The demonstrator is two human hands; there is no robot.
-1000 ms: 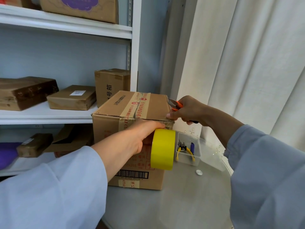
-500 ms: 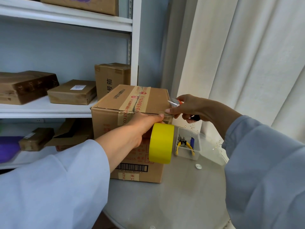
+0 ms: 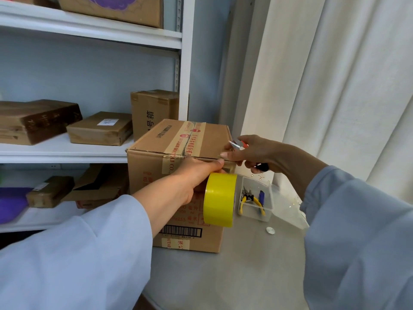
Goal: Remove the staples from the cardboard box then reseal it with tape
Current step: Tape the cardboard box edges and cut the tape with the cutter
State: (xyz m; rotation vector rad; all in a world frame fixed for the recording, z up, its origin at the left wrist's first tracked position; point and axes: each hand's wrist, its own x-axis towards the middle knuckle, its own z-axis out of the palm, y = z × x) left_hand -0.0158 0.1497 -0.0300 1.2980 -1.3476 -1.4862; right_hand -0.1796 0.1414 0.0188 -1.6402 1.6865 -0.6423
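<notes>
- The cardboard box [image 3: 178, 175] stands on the counter [image 3: 234, 276], flaps closed; no staples visible.
- Left hand [image 3: 192, 182] grips the yellow tape roll [image 3: 220, 199] at the box's front upper edge.
- Right hand [image 3: 252, 153] grips a cutter [image 3: 238, 144]; resealing looks underway, unfinished.

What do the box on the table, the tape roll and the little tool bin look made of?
Box: brown corrugated cardboard, matte, printed, old tape along its seam.
Tape roll: glossy yellow plastic film, by its sheen.
Tool bin: clear hard plastic, probably; the pliers show through its wall.
</notes>
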